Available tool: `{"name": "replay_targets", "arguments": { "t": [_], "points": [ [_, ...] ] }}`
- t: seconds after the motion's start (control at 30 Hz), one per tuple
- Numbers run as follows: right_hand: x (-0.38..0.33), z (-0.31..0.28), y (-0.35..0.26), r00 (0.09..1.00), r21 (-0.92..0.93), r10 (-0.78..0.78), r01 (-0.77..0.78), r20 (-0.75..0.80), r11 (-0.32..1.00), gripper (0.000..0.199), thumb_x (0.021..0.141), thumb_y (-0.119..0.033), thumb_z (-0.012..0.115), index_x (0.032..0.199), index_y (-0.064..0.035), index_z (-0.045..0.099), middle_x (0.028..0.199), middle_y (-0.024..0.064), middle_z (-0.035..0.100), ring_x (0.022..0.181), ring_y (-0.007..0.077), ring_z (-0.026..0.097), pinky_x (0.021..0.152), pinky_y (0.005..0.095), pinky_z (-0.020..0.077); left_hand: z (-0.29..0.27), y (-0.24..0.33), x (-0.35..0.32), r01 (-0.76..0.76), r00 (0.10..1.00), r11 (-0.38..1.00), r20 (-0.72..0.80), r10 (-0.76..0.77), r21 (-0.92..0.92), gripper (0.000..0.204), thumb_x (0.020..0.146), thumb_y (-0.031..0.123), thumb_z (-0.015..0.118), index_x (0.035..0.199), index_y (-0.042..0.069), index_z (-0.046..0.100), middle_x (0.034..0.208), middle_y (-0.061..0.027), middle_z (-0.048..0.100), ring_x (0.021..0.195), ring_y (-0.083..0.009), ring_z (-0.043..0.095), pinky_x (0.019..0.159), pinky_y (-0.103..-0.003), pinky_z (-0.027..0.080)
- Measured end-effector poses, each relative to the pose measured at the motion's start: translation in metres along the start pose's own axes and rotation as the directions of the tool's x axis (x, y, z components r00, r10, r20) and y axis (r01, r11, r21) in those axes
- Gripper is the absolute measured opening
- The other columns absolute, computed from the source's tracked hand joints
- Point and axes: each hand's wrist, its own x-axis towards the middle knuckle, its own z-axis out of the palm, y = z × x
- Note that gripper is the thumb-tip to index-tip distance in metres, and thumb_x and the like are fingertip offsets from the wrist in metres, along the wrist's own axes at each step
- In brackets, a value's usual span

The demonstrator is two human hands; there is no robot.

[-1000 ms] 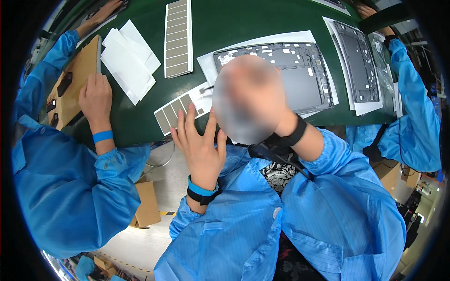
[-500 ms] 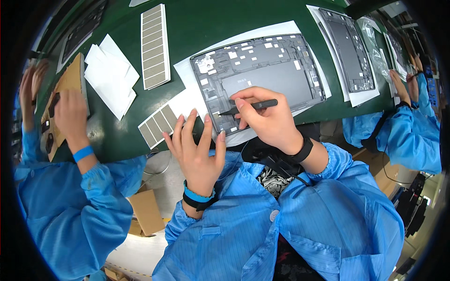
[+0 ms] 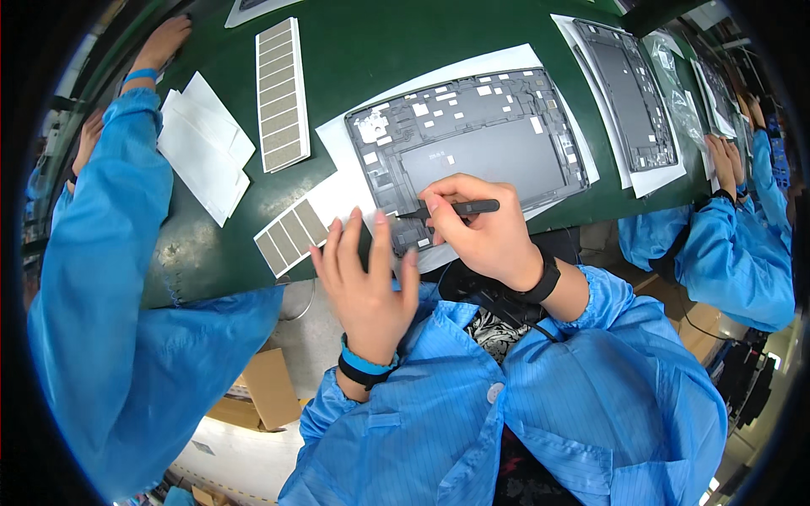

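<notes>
dark grey panel (image 3: pixel 489 156), white patches along frame, lies flat over white paper (image 3: pixel 339 145) on green table (image 3: pixel 380 51). right hand (image 3: pixel 489 236) pinches slim black tool (image 3: pixel 474 207) above near-left corner; left hand (image 3: pixel 363 291) holds nothing, fingers spread. below: pale floor (image 3: pixel 240 455), cardboard box (image 3: pixel 272 388).

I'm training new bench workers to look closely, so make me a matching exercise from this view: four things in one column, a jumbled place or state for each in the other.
Column 1
1. wearer's right hand
2. wearer's left hand
3. long strip
4. loose white sheets

Column 2
A. overlapping, on the left part of the green table
B. fingers spread, nothing held
C. marked with a single column of grey-brown rectangles
D. pinching a black pointed tool over the dark panel

Pairs: 1-D, 2-B, 3-C, 4-A
</notes>
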Motion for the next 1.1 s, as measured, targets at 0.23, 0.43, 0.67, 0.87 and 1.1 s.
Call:
{"name": "replay_targets", "arguments": {
  "t": [0.23,0.43,0.67,0.87,1.1],
  "points": [
    [0.0,-0.004,-0.003,0.997,0.184,0.069,-0.064,-0.022,0.981,0.018,0.094,-0.012,0.062,0.088,0.0037,0.067,0.071,0.0075,0.067,0.059,0.0103,0.063,0.053,0.0234,0.049,-0.011,0.023,0.009,0.009,0.994,0.977,0.102,-0.032,0.215,0.057,0.083,0.04,0.072,0.128,0.007,0.062,0.149,-0.0226,0.039,0.14,-0.0478,0.029,0.108,-0.062,0.028],
    [0.025,0.013,-0.036,0.974,0.156,0.088,-0.122,0.209,0.98,0.018,0.095,-0.013,0.063,0.088,0.0032,0.063,0.074,0.0078,0.066,0.062,0.0103,0.062,0.056,0.0226,0.0484,-0.018,-0.009,-0.01,0.116,0.992,0.986,0.027,-0.12,0.121,0.061,0.083,0.045,0.071,0.137,0.021,0.058,0.157,-0.0259,0.022,0.144,-0.0506,0.016,0.112,-0.063,0.022],
    [0.044,0.041,-0.013,0.937,-0.058,0.058,-0.041,0.344,0.997,0.015,0.091,-0.01,0.061,0.089,0.0042,0.065,0.073,0.0061,0.067,0.063,0.0083,0.062,0.057,0.0244,0.05,-0.015,-0.012,-0.013,0.175,0.972,0.969,0.125,-0.198,0.176,0.07,0.08,0.053,0.072,0.141,0.023,0.054,0.156,-0.0294,0.021,0.144,-0.053,0.014,0.112,-0.064,0.021],
    [0.039,0.046,-0.007,0.95,0.027,0.015,-0.024,0.311,0.999,0.019,0.094,-0.01,0.059,0.102,0.0054,0.068,0.076,0.0081,0.068,0.063,0.0094,0.063,0.057,0.0237,0.0522,-0.017,-0.012,-0.01,0.164,0.976,0.971,0.114,-0.185,0.172,0.069,0.08,0.053,0.071,0.14,0.023,0.055,0.154,-0.0306,0.023,0.143,-0.0534,0.015,0.112,-0.065,0.02],
    [0.068,-0.007,-0.016,0.999,0.142,0.001,-0.009,0.053,0.99,0.022,0.094,-0.009,0.059,0.11,0.0043,0.067,0.078,0.0086,0.067,0.064,0.0099,0.063,0.059,0.0231,0.0508,-0.024,-0.006,0.008,0.165,0.985,0.963,0.002,-0.17,0.213,0.055,0.084,0.046,0.072,0.129,0.016,0.062,0.147,-0.0268,0.038,0.139,-0.055,0.024,0.109,-0.067,0.022]
  ]
}}
